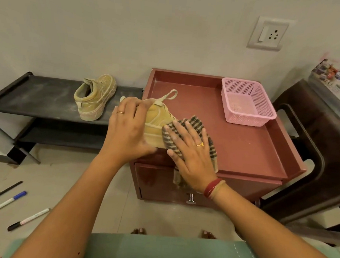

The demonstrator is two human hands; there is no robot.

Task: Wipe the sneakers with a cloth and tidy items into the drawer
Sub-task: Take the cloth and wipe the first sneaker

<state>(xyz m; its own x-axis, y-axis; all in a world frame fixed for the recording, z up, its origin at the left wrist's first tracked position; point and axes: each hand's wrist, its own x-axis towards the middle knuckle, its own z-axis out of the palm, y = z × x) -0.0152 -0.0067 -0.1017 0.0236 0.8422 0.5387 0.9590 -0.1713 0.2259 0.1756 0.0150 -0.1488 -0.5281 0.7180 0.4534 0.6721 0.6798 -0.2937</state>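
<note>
A pink mesh basket [247, 103] sits in the upper right part of the red cabinet's tray top [244, 146], and nothing shows inside it. Below the tray, the cabinet's drawer [161, 186] is closed, its metal knob [191, 198] showing at centre frame. At the far right edge, a clear plastic box [334, 90] with a printed label rests on a dark brown stool [312, 151]; what it holds is too small to make out.

The left hand [128, 130] lies over the heel end of a tan sneaker [157, 124] at the tray's left edge, fingers curled around it and gripping it steady. The right hand [191, 154] is spread nearly flat, fingers apart, pressing a striped brown-and-cream cloth [193, 128] against the toe end of that sneaker; part of the cloth hangs down over the cabinet front beneath the wrist.

The held sneaker sits between the two hands, its heel loop sticking up above the left hand. A second tan sneaker [95, 97] stands alone on the dark shoe rack [36, 95] at left of frame, well apart from both hands. On the floor at lower left lie four pens [5, 203], near a small brown object too small to identify.
</note>
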